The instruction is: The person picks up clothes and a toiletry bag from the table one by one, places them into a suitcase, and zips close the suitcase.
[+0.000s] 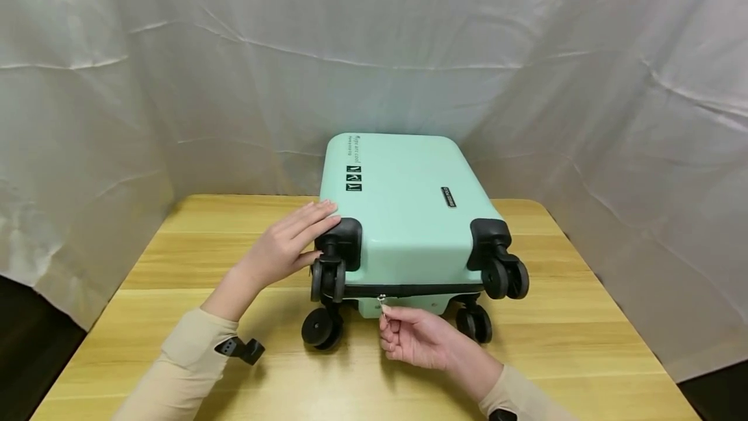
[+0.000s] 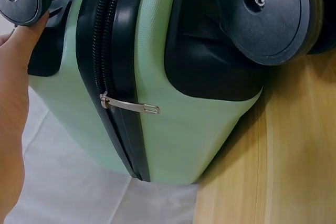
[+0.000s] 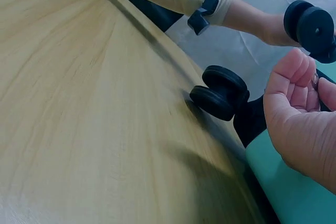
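A mint-green hard-shell suitcase (image 1: 415, 200) lies flat on the wooden table, its wheeled end facing me. My left hand (image 1: 292, 239) rests with extended fingers on its near left corner, the thumb lower down beside a black wheel. At the middle of the near edge, my right hand (image 1: 417, 336) pinches a small metal zipper pull (image 1: 382, 299) between thumb and curled fingers. In the right wrist view, the right hand (image 3: 302, 108) largely hides that pull. The left wrist view shows another zipper pull (image 2: 128, 104) hanging across the black zipper band on the suitcase's side.
Black double wheels stick out at the near corners, including an upper right wheel (image 1: 505, 277) and a lower left wheel (image 1: 321, 328). The wooden table (image 1: 584, 343) reaches out on both sides. Pale curtains (image 1: 234, 83) hang behind and beside it.
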Motion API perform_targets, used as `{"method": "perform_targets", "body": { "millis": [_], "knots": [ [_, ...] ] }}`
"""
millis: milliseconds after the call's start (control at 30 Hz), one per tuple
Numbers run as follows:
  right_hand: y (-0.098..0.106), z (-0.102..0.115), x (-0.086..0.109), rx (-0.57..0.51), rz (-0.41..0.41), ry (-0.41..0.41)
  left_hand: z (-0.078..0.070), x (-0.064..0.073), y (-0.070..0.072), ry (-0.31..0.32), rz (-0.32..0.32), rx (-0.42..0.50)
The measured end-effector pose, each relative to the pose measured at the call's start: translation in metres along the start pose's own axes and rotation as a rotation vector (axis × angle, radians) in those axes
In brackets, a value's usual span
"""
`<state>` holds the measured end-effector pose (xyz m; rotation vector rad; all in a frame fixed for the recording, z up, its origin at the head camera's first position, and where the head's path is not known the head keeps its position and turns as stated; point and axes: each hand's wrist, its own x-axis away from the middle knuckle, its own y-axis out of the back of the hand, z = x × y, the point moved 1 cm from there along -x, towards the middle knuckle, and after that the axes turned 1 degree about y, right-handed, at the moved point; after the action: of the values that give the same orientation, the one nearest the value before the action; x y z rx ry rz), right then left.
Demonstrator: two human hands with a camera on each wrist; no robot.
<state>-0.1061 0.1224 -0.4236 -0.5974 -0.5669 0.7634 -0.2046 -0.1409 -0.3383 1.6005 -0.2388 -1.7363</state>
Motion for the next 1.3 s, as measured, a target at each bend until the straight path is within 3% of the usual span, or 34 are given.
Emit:
{"method": "perform_targets", "body": {
  "millis": [300,567,833,1100,1300],
  "knots": [
    [0.000,0.001,0.001,0.041,-0.019,0.005,0.002,0.001,0.001,0.009,-0.009,-0.001],
    [-0.011,0.000,-0.014,0.065,0.004,-0.024,0.002,0.001,0.004,0.004,-0.027,0.018],
    [-0.015,-0.007,-0.023,0.111,-0.063,-0.030,-0.002,0.004,0.000,0.023,-0.002,0.008],
    [-0.015,-0.005,-0.021,0.234,-0.035,0.057,0.002,0.012,0.010,0.105,-0.019,-0.010],
    [-0.015,-0.002,-0.017,0.324,-0.065,0.060,0.000,0.024,0.019,0.159,-0.010,-0.046]
  ]
}}
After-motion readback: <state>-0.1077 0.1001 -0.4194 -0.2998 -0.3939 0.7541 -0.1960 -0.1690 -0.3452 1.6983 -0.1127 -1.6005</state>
